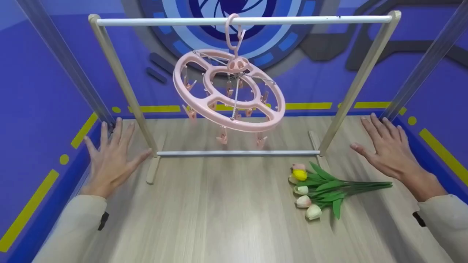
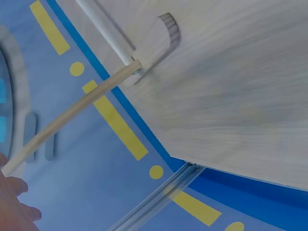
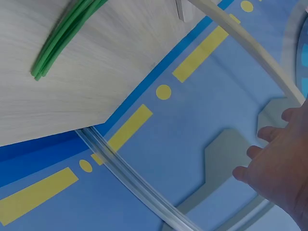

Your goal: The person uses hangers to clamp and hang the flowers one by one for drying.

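My left hand is spread with straight fingers at the left side of the table, beside the left post of a wooden rack; it holds nothing. At the right side my right hand is likewise spread and bare, beyond the right post. Between them, a round pink clothespin hanger hangs tilted by its hook from the rack's white top bar, with several small pegs dangling. A bunch of tulips lies on the table nearer my right hand, its blossoms yellow, white and pale pink, stems pointing right.
The rack's lower white bar runs low between its wooden feet. Blue printed panels wall in the back and both sides of the wooden table. Clear corner strips rise at the back corners.
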Demonstrator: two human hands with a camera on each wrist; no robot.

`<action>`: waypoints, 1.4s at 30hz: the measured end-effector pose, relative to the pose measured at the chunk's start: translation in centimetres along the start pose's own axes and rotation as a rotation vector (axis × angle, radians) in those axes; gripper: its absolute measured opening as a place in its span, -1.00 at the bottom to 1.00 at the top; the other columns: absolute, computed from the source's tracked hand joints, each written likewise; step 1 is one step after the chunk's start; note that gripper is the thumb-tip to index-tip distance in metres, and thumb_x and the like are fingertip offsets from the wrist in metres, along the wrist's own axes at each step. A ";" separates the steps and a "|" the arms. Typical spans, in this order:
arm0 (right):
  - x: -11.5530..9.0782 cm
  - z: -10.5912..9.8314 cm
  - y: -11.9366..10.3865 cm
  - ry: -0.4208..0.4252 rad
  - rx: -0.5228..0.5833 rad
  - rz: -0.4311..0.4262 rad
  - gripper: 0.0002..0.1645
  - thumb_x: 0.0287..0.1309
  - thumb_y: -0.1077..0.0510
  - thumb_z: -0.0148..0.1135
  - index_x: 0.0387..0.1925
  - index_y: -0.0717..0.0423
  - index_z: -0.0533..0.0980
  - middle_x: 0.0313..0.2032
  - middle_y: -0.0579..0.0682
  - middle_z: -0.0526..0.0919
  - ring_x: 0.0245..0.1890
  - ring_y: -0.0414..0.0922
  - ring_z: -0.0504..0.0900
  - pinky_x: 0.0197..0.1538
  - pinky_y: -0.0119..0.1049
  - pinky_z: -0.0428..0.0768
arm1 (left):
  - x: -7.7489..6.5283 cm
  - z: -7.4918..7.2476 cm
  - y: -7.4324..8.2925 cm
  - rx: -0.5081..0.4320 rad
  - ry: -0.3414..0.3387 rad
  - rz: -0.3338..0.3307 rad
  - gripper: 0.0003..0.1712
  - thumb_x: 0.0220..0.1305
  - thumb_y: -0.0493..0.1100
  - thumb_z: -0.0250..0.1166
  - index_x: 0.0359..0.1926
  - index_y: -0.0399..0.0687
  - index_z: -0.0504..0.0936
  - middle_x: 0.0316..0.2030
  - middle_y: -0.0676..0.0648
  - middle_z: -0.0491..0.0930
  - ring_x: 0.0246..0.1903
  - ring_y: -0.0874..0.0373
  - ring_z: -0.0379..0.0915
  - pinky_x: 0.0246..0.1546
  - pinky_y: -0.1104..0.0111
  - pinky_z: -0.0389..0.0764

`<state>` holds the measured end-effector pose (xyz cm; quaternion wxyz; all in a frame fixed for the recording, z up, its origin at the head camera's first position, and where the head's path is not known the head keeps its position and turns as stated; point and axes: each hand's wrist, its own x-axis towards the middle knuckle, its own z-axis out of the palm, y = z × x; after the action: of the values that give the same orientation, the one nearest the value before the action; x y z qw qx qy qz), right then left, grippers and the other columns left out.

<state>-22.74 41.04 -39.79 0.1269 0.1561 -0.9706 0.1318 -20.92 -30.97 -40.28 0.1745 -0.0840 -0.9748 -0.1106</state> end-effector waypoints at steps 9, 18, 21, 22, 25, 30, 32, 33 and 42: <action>-0.2 -0.3 -0.4 0.036 0.037 -0.006 0.02 0.52 -0.24 0.17 0.72 0.00 -0.05 0.66 0.28 -0.03 0.61 0.39 -0.12 0.56 0.43 -0.33 | -0.3 -0.7 1.5 -0.031 0.031 0.020 0.14 0.38 0.52 0.16 0.73 0.11 -0.01 0.68 -0.24 -0.13 0.63 -0.36 -0.39 0.41 -0.39 -0.69; -0.5 -1.0 -0.6 0.048 0.085 -0.007 0.01 0.51 -0.17 0.21 0.71 0.04 -0.02 0.62 0.35 0.05 0.59 0.43 -0.07 0.57 0.41 -0.25 | 0.0 -0.8 3.6 -0.059 0.068 0.070 0.19 0.28 0.54 0.25 0.71 0.10 0.08 0.65 -0.24 0.06 0.61 -0.34 -0.13 0.47 -0.45 -0.45; -0.8 -1.3 -0.7 0.044 0.116 0.004 0.00 0.51 -0.14 0.22 0.72 0.00 -0.04 0.63 0.32 0.03 0.59 0.44 -0.07 0.55 0.46 -0.28 | 0.2 -0.8 4.4 -0.085 0.082 0.082 0.17 0.28 0.53 0.28 0.69 0.07 0.13 0.64 -0.22 0.11 0.59 -0.34 -0.07 0.49 -0.44 -0.39; -0.9 -1.4 -0.6 0.041 0.131 0.010 0.00 0.51 -0.13 0.23 0.72 -0.01 -0.04 0.64 0.31 0.03 0.59 0.44 -0.08 0.53 0.48 -0.29 | 0.3 -0.7 4.6 -0.098 0.080 0.083 0.17 0.28 0.52 0.28 0.69 0.06 0.14 0.64 -0.22 0.11 0.59 -0.33 -0.07 0.50 -0.42 -0.39; -1.2 -1.7 -0.6 0.036 0.191 0.022 -0.01 0.51 -0.09 0.24 0.72 -0.04 -0.03 0.65 0.28 0.02 0.58 0.46 -0.08 0.49 0.56 -0.28 | 0.4 -0.7 5.3 -0.132 0.072 0.081 0.15 0.29 0.50 0.29 0.68 0.02 0.17 0.63 -0.22 0.13 0.57 -0.34 0.00 0.53 -0.38 -0.32; -1.6 -1.7 -0.6 0.021 0.275 0.017 -0.02 0.50 -0.01 0.28 0.72 -0.12 -0.02 0.65 0.25 0.03 0.56 0.49 -0.07 0.44 0.62 -0.17 | 0.7 -0.6 6.3 -0.194 0.100 0.086 0.09 0.29 0.42 0.35 0.64 -0.03 0.26 0.58 -0.21 0.24 0.52 -0.31 0.17 0.49 -0.37 0.07; -1.7 -1.7 -0.6 0.008 0.293 0.018 -0.02 0.51 0.00 0.27 0.72 -0.11 -0.03 0.65 0.27 0.00 0.55 0.52 -0.07 0.41 0.66 -0.16 | 0.7 -0.5 6.7 -0.219 0.124 0.095 0.07 0.28 0.38 0.38 0.62 -0.05 0.30 0.56 -0.20 0.30 0.50 -0.28 0.22 0.45 -0.33 0.22; -1.8 -1.7 -0.7 0.000 0.304 0.021 -0.02 0.51 0.00 0.27 0.72 -0.10 -0.03 0.65 0.28 -0.01 0.55 0.53 -0.09 0.41 0.66 -0.17 | 0.7 -0.4 6.9 -0.235 0.134 0.099 0.05 0.28 0.36 0.40 0.61 -0.06 0.32 0.55 -0.19 0.32 0.49 -0.27 0.25 0.44 -0.30 0.26; -2.5 -1.4 -0.9 -0.006 0.368 0.052 0.01 0.48 0.05 0.33 0.72 -0.07 -0.02 0.56 0.39 0.18 0.45 0.51 0.19 0.33 0.61 0.14 | 0.9 0.5 8.6 -0.355 0.152 0.086 0.00 0.25 0.26 0.45 0.58 -0.07 0.37 0.51 -0.15 0.38 0.46 -0.23 0.31 0.43 -0.21 0.34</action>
<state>-19.80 41.28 -38.99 0.0899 0.1518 -0.9342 0.3101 -20.12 -22.46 -38.78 0.2347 -0.1462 -0.9195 -0.2794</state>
